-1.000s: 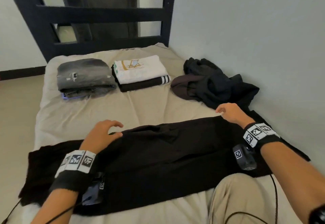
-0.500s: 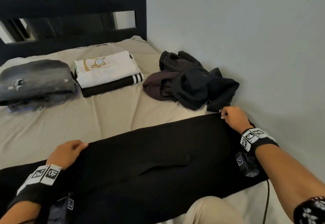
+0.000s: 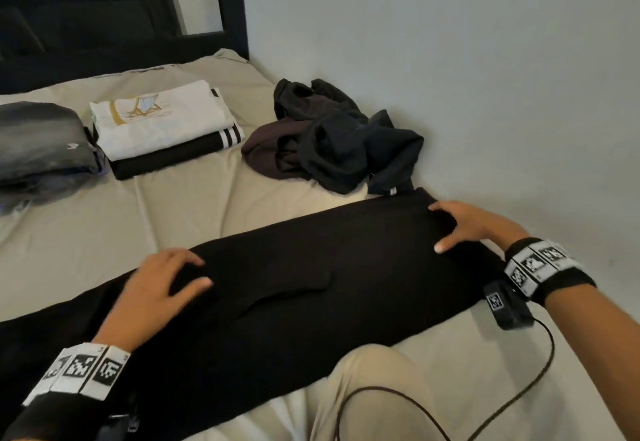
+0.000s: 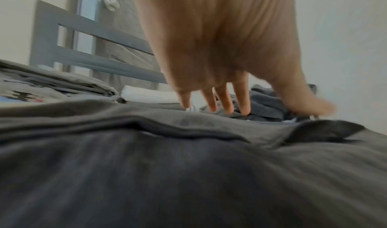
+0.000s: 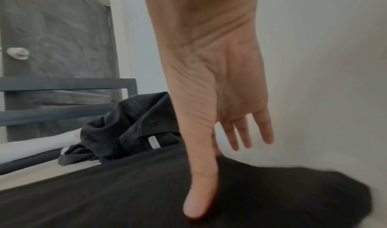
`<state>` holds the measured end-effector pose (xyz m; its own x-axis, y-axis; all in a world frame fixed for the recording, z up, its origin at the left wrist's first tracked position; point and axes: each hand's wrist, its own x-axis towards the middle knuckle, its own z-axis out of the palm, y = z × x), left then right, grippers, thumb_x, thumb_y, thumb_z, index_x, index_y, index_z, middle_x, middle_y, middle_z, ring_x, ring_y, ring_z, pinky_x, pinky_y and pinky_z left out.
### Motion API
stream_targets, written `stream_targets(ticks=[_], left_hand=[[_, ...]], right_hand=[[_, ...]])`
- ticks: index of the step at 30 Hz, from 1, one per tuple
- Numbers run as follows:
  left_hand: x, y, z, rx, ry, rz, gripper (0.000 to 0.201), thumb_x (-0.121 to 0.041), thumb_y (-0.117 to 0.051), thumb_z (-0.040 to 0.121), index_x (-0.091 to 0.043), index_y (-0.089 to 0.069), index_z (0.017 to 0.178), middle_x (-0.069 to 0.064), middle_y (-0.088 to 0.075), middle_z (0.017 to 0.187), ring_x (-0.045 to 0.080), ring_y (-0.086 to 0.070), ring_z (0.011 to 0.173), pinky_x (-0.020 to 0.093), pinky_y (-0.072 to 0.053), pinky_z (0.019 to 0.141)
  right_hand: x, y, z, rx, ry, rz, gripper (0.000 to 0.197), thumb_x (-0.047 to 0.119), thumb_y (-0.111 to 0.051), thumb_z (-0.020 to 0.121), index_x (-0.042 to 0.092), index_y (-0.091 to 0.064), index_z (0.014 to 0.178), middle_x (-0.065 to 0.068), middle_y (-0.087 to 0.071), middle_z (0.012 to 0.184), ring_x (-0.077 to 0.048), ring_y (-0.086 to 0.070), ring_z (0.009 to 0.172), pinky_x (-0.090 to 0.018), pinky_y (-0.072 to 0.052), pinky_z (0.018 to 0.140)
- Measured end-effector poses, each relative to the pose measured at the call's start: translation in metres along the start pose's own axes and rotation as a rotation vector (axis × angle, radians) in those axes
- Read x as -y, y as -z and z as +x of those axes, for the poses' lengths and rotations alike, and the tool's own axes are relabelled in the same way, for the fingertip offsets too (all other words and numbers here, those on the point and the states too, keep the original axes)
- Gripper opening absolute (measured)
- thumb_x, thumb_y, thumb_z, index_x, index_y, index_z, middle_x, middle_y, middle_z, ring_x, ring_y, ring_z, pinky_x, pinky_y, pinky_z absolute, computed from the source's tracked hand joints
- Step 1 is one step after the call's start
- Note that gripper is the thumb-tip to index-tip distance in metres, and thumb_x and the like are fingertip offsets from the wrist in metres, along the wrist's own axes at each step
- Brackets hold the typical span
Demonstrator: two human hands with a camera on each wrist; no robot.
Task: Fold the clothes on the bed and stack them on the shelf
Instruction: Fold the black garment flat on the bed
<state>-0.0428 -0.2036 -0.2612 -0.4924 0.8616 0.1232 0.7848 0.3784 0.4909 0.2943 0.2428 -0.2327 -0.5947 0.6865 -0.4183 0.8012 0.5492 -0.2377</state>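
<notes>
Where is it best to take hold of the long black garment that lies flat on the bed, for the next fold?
Probably at its right end: pinch both corners of the black garment there, coming from the wall side beside the right hand. It lies as a long flat strip, so that end could fold over toward the left hand.

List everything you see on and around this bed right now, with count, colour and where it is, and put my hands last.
black garment: 1, black, spread flat across the near part of the bed
unfolded heap: 1 pile, black and dark brown, by the wall beyond the black garment
white folded shirt: 1, white with a deck-chair print, on top of a folded black piece with white stripes
grey folded stack: 1, grey, far left of the bed
bed sheet: 1, beige
bed frame: 1, black, at the far end
wall: pale grey, on the right
left hand: fingers spread, on the black garment
right hand: fingers spread, on the black garment's right end
</notes>
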Motion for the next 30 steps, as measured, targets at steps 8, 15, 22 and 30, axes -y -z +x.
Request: stream_targets(ticks=[8,15,22,30], left_hand=[[-0.041,-0.046,0.000,0.765,0.148,0.199,0.147,-0.098,-0.043,0.039,-0.023,0.034,0.139,-0.020,0.038,0.141,0.007,0.033,0.134,0.049,0.015,0.115],[-0.049,-0.040,0.001,0.812,0.190,0.180,0.150,-0.101,-0.041,0.033,-0.022,0.039,0.132,-0.018,0.040,0.140,0.007,0.034,0.132,0.053,0.014,0.114],[-0.052,-0.041,0.003,0.835,0.207,0.194,0.153,-0.099,-0.042,0.031,-0.022,0.038,0.136,-0.017,0.042,0.140,0.009,0.035,0.132,0.055,0.014,0.113],[-0.052,-0.043,0.004,0.842,0.208,0.212,0.156,-0.100,-0.041,0.029,-0.021,0.036,0.139,-0.015,0.041,0.143,0.011,0.033,0.136,0.056,0.013,0.114]], right_hand=[[-0.059,-0.028,-0.042,-0.003,-0.343,0.026,0.077,0.040,-0.083,0.072,0.009,-0.049,0.133,-0.011,-0.054,0.133,-0.030,-0.051,0.122,-0.036,-0.041,0.100],[-0.070,-0.034,-0.054,-0.280,-0.277,0.127,0.048,0.034,-0.071,0.086,0.014,-0.036,0.060,-0.002,-0.039,0.058,-0.019,-0.041,0.056,-0.028,-0.026,0.051],[-0.087,-0.053,-0.073,-0.406,-0.256,0.390,0.037,0.028,-0.069,0.089,0.011,-0.045,0.067,-0.006,-0.047,0.064,-0.022,-0.046,0.062,-0.029,-0.032,0.054],[-0.092,-0.056,-0.070,-0.250,-0.288,0.319,0.033,0.036,-0.066,0.090,0.013,-0.047,0.075,-0.005,-0.053,0.079,-0.023,-0.051,0.077,-0.030,-0.035,0.061]])
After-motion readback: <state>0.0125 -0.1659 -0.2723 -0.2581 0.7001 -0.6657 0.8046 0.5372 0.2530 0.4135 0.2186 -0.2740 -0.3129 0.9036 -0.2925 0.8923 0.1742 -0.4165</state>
